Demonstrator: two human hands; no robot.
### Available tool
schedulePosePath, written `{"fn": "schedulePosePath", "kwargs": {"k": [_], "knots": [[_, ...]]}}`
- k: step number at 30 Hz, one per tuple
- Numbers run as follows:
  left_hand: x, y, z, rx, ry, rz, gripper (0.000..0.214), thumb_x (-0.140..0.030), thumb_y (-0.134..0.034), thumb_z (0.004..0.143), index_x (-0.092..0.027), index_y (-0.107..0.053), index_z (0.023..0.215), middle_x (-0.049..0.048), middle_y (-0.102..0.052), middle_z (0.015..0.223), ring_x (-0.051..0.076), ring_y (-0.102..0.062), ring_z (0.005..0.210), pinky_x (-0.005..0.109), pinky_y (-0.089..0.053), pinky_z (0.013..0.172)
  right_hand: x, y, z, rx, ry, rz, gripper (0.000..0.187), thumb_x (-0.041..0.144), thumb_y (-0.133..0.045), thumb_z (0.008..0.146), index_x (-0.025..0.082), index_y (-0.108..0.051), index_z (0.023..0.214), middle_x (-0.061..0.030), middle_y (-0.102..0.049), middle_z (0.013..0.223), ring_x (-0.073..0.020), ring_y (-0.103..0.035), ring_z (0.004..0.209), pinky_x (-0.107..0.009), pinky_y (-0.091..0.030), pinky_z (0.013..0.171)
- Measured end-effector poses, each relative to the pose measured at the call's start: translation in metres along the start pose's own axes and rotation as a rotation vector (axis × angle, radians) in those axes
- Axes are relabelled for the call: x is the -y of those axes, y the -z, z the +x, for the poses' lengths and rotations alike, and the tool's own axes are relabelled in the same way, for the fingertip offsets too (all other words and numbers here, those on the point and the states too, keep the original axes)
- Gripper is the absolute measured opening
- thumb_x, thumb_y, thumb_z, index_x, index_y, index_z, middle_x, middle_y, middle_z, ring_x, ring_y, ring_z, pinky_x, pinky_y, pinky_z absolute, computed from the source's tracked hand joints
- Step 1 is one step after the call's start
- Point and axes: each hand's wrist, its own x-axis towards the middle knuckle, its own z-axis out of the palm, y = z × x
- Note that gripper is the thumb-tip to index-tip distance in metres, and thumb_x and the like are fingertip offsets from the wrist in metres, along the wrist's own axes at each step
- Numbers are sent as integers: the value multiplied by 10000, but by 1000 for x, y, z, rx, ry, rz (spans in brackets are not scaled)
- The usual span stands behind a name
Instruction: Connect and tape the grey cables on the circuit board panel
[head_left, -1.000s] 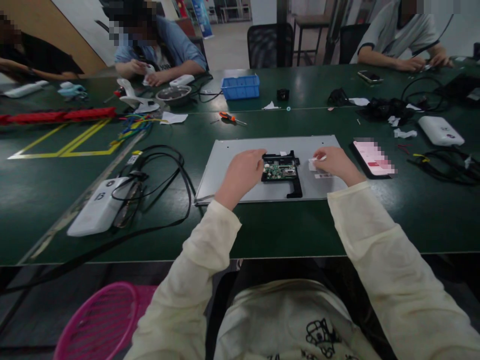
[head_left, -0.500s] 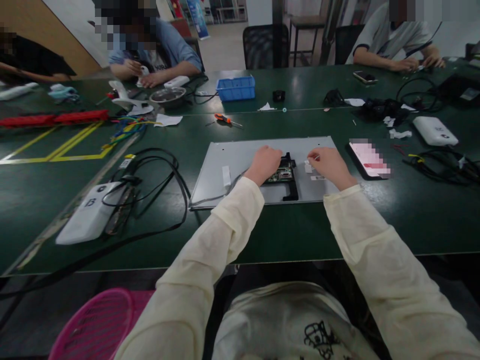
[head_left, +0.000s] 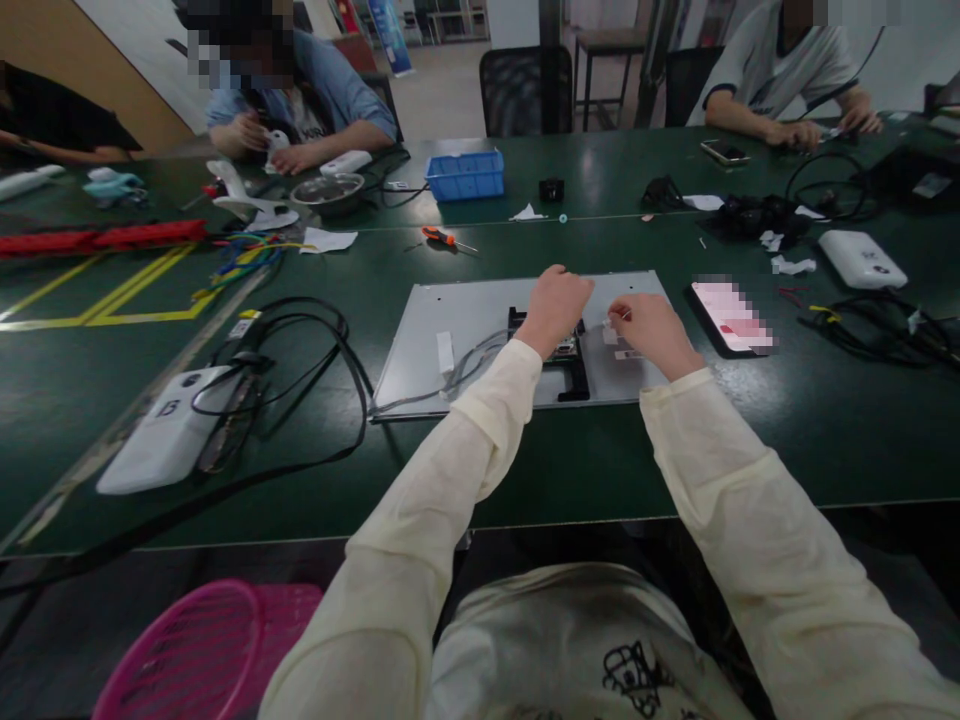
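A flat grey panel (head_left: 411, 330) lies before me near the table's front edge. On it sits a black bracket (head_left: 576, 382) around a circuit board (head_left: 565, 348), partly covered by my left hand (head_left: 555, 308). That hand is above the board, fingers curled together, and whatever they hold is hidden. Just right of the bracket, my right hand (head_left: 654, 330) pinches something small and pale, too small to name. Small whitish labels (head_left: 627, 355) lie on the panel under it. Grey cables (head_left: 480, 352) run from the bracket leftward, past a white strip (head_left: 445, 352).
A phone (head_left: 727, 318) lies right of the panel. To the left are a white device (head_left: 166, 430) and black cables (head_left: 345, 350). Beyond the panel are an orange screwdriver (head_left: 442, 236) and a blue basket (head_left: 465, 176). Several people sit across the table.
My left hand has moved right and a little away from me, from the bracket's left part to over the board. The right hand keeps its pinch in nearly the same place.
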Motion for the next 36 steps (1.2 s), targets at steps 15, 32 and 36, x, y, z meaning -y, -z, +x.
{"fn": "schedulePosePath", "kwargs": {"k": [15, 32, 36], "knots": [[13, -1, -21, 89, 93, -252, 353, -237, -452, 905, -127, -591, 1210, 127, -648, 1212, 238, -587, 1128, 370, -410, 989, 14, -19, -1, -120, 254, 68, 385, 204, -356, 921, 113, -598, 1207, -176, -591, 1219, -296, -505, 1188, -447, -399, 1019], [45, -20, -96, -61, 276, -640, 444, -352, -401, 946, -128, -428, 1329, 150, -493, 1375, 207, -442, 1300, 370, -339, 1107, 46, -33, -21, 96, 448, 151, 578, 507, -394, 932, 226, -384, 1437, -110, -319, 1534, -291, -272, 1421, -500, -283, 1135], [46, -21, -101, -67, 292, -640, 438, -352, -387, 953, -117, -426, 1321, 153, -475, 1380, 206, -428, 1307, 358, -326, 1118, 50, -30, -23, 94, 453, 136, 585, 512, -377, 940, 197, -390, 1434, -123, -332, 1528, -288, -283, 1416, -472, -292, 1135]]}}
